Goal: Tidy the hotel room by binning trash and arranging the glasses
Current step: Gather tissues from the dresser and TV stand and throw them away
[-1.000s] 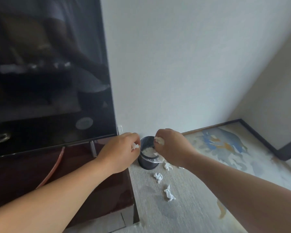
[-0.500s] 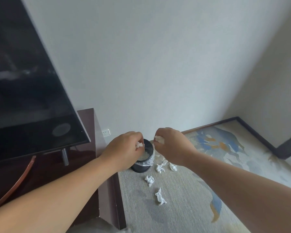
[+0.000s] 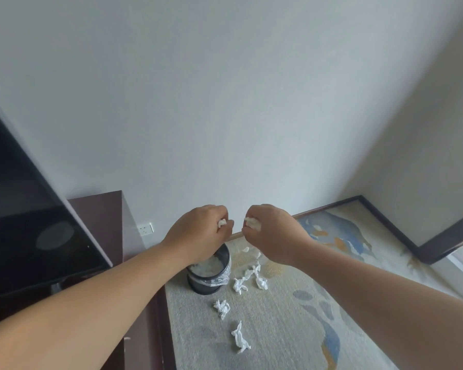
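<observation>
A small black bin [image 3: 211, 276] with a clear plastic liner stands on the carpet beside the cabinet, with white paper inside. My left hand [image 3: 198, 233] hovers above the bin and grips a crumpled white tissue [image 3: 222, 223]. My right hand [image 3: 270, 233] is level with it, just to the right, and grips another crumpled tissue [image 3: 252, 222]. Several crumpled tissues lie on the carpet right of and in front of the bin, among them one [image 3: 239, 284], one [image 3: 222, 308] and one [image 3: 240, 339]. No glasses are in view.
A dark wooden cabinet [image 3: 102, 212] carries a black television [image 3: 32, 236] at the left. A patterned grey carpet [image 3: 292, 329] covers the floor up to dark skirting [image 3: 393, 222] along the walls. A wall socket [image 3: 146, 229] sits low beside the cabinet.
The view has swung to the right, so the television fills less of the frame. Both hands have stayed above the bin, each still holding its tissue.
</observation>
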The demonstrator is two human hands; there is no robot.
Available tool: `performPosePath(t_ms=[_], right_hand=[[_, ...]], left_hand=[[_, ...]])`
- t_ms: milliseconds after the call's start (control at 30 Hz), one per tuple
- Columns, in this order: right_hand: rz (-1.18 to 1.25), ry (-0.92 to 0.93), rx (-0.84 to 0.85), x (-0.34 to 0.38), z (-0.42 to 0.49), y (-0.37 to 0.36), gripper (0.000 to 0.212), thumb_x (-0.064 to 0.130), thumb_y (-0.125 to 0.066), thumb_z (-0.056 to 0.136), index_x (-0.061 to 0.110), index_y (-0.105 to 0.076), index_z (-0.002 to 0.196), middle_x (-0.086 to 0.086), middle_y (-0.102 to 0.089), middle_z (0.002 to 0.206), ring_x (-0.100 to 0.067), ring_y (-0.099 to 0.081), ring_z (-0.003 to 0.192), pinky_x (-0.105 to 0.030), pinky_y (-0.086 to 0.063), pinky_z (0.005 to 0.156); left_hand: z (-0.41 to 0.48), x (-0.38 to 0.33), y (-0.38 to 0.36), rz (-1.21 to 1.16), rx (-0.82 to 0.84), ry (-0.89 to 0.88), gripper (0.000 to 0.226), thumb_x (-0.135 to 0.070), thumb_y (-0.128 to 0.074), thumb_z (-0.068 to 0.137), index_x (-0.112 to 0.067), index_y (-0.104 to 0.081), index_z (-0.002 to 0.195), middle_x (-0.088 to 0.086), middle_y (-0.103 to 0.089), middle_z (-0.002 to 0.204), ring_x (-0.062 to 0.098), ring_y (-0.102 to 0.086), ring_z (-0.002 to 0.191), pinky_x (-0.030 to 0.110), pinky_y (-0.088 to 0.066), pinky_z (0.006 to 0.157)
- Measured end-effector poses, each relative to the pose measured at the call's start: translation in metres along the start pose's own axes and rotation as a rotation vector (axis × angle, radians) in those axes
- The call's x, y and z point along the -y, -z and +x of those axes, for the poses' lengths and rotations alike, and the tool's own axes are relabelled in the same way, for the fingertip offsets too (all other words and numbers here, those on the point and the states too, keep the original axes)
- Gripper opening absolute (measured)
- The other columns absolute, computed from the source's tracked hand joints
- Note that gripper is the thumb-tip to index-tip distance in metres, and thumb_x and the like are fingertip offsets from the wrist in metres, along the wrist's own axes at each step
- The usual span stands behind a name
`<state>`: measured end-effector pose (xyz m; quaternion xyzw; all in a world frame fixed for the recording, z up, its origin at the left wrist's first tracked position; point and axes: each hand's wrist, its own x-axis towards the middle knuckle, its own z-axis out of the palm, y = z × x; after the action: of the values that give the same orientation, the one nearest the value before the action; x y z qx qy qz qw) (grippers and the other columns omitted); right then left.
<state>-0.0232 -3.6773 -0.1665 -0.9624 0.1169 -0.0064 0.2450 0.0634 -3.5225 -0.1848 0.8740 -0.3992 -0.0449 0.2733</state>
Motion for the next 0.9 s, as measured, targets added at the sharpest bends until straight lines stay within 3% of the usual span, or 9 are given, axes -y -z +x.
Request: performPosePath(t_ms=[433,600,900], right_hand=[[0.061,0.066,0.073,-0.021,0.104,-0.008,0.007,0.030,-0.056,0.086,0.024,-0.053,0.084,0.009,-0.049,0.083,-0.010,-0.051,0.073,-0.020,-0.035,0.057],[0.078,0.141,0.157,-0.053,0.154,-0.009,0.008,0.031,-0.057,0.085,0.025,-0.053,0.088,0.009,-0.048,0.086,-0.003,-0.046,0.073,-0.019,-0.033,0.058],[0.123,0.231,0.379,-0.126,0.246,-0.019,0.012,0.028,-0.054,0.082,0.025,-0.051,0.094,0.008,-0.047,0.092,-0.012,-0.048,0.084,-0.026,-0.037,0.068]], left_hand=[[0.071,0.049,-0.007,-0.018,-0.017,0.131,0.023,-0.033,-0.043,0.097,-0.018,-0.051,0.081,-0.004,-0.053,0.077,0.018,-0.052,0.075,0.032,-0.040,0.065],[0.111,0.059,-0.026,-0.019,-0.039,0.219,0.022,-0.033,-0.043,0.097,-0.017,-0.054,0.086,-0.003,-0.057,0.083,0.017,-0.054,0.077,0.033,-0.043,0.067],[0.187,0.068,-0.082,-0.008,-0.030,0.480,0.013,-0.024,-0.043,0.092,-0.017,-0.053,0.090,-0.005,-0.046,0.089,0.016,-0.050,0.078,0.030,-0.038,0.066]])
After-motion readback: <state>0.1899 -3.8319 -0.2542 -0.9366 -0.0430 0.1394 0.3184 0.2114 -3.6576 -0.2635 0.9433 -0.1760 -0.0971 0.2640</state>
